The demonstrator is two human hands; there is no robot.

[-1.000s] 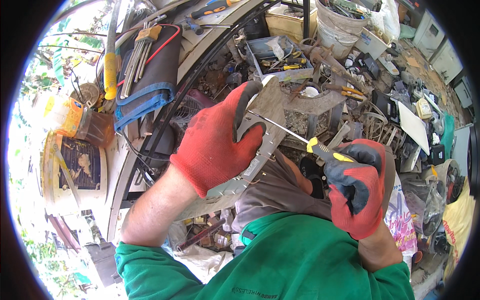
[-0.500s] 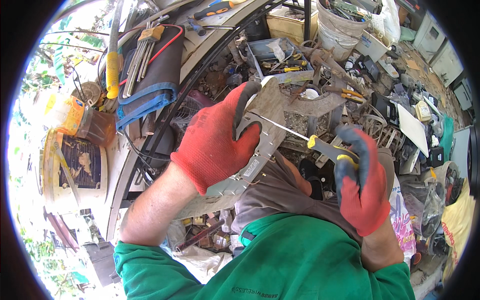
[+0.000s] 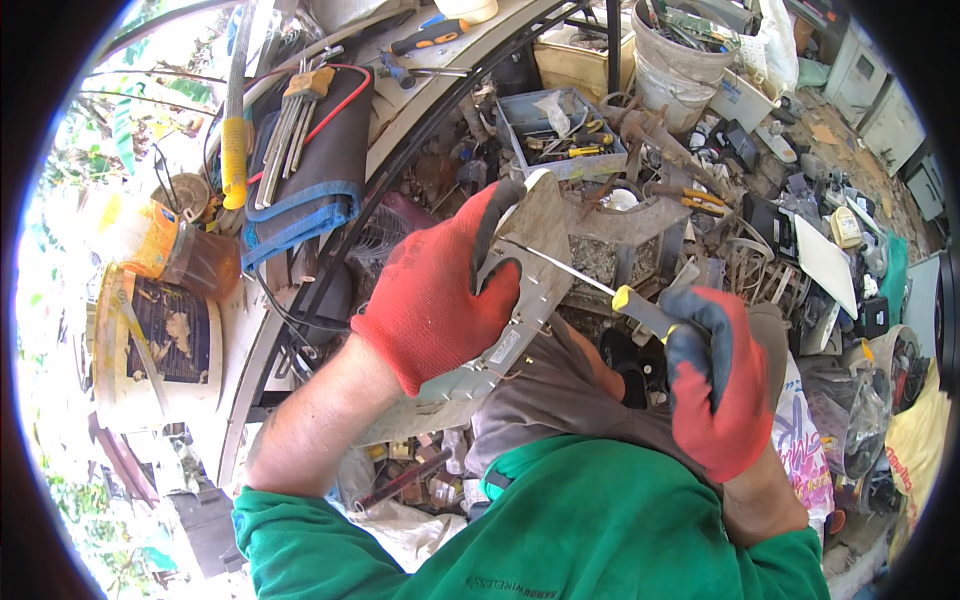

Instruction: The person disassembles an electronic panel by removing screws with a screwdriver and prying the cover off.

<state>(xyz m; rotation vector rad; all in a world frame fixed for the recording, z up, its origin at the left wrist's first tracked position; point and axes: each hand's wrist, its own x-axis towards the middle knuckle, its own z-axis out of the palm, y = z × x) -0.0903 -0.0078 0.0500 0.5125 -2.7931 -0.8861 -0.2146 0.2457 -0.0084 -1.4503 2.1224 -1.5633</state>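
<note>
My left hand (image 3: 430,295), in a red glove with dark grip surfaces, is closed on the edge of a flat greyish metal panel (image 3: 543,232) tilted over my lap. The panel has small raised bits and a pale label near its lower edge. In my right hand (image 3: 722,385), gloved the same way, is a screwdriver (image 3: 645,311) with a yellow and dark grey handle. Its thin shaft points up and left, and the tip meets the panel just beside my left thumb. What the tip touches there is too small to make out.
At the upper left, a bench (image 3: 392,105) carries hex keys (image 3: 292,130), a dark cloth roll and an orange-handled screwdriver (image 3: 430,36). Beyond the panel stand a blue-grey tool tray (image 3: 590,165) and a white bucket (image 3: 678,70). Scrap parts cover the ground at right.
My right hand has shifted round the screwdriver's handle, so the handle's rear end is now hidden in my palm. The view has moved slightly; my left hand keeps its hold on the panel.
</note>
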